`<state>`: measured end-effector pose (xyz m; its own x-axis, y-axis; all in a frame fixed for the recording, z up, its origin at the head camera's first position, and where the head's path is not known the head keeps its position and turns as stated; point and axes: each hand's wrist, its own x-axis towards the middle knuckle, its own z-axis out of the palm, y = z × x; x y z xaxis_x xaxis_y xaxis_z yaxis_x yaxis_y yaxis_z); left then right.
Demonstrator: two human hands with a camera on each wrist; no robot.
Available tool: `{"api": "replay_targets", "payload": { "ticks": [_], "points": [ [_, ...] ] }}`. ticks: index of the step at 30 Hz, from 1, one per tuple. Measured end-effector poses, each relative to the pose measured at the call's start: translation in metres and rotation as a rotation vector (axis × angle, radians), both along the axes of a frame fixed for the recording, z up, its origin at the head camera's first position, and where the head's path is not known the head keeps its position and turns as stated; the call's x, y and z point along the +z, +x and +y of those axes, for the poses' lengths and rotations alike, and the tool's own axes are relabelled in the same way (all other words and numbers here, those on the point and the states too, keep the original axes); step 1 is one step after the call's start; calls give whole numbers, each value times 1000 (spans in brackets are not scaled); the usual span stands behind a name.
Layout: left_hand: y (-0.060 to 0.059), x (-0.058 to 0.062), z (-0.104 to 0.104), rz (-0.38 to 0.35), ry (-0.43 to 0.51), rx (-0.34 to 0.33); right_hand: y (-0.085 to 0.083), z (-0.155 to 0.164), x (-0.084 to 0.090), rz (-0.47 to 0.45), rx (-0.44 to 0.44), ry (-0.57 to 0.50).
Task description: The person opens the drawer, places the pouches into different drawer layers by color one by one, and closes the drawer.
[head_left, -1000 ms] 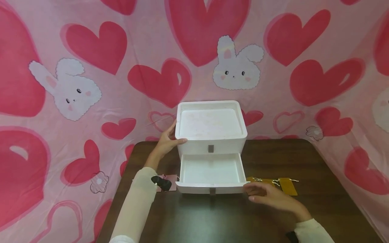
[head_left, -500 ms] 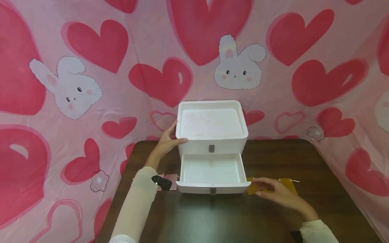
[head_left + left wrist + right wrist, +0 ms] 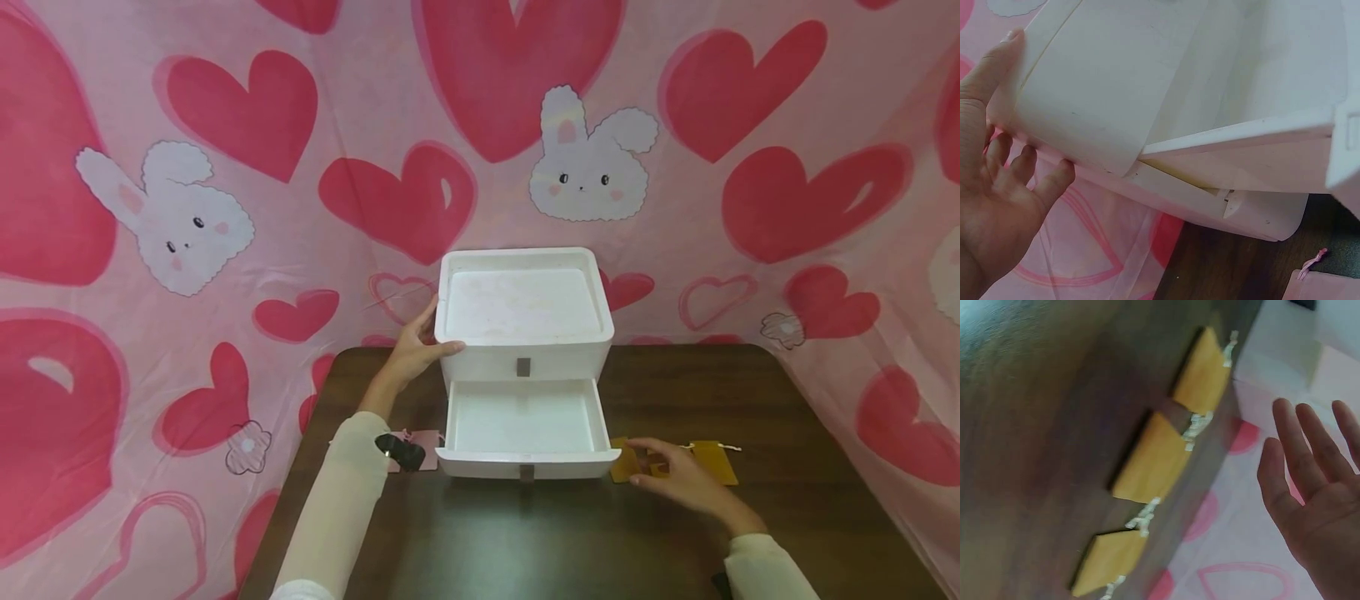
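Observation:
A white two-drawer box [image 3: 523,308] stands at the back of a dark wooden table [image 3: 562,533]. Its lower drawer [image 3: 525,462] is pulled out and shows nothing inside. My left hand [image 3: 416,346] presses on the box's upper left side, thumb on the front edge; the left wrist view shows the left hand [image 3: 997,187] flat against the box [image 3: 1116,94]. My right hand [image 3: 667,475] lies over flat yellow pouches [image 3: 716,462] just right of the drawer. In the right wrist view the right hand [image 3: 1316,487] has straight fingers beside three yellow pouches [image 3: 1150,456].
A pink pouch [image 3: 427,440] lies on the table left of the drawer, also seen as the pink pouch [image 3: 1329,287] in the left wrist view. A pink cloth with hearts and rabbits [image 3: 585,167] hangs close behind and around the table.
My right hand has moved right from the drawer's front corner onto the yellow pouches. The left hand and the box have stayed put.

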<state>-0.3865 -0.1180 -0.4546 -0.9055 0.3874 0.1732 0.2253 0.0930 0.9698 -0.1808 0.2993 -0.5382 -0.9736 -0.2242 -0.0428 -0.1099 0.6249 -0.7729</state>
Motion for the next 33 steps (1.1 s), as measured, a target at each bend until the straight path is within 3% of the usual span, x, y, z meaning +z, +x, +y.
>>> {"api": "replay_targets", "payload": {
  "ticks": [10,18,25,33],
  "points": [
    [-1,2,0,-48,-7,4,-16,2,-34,116,-76,225],
    [1,3,1,-16,-20,11,-27,-1,-48,214,-68,368],
    [1,1,0,16,-20,6,-34,-3,-57,138,-84,412],
    [0,1,1,-3,-15,8,-41,-6,-64,26,-112,428]
  ]
}}
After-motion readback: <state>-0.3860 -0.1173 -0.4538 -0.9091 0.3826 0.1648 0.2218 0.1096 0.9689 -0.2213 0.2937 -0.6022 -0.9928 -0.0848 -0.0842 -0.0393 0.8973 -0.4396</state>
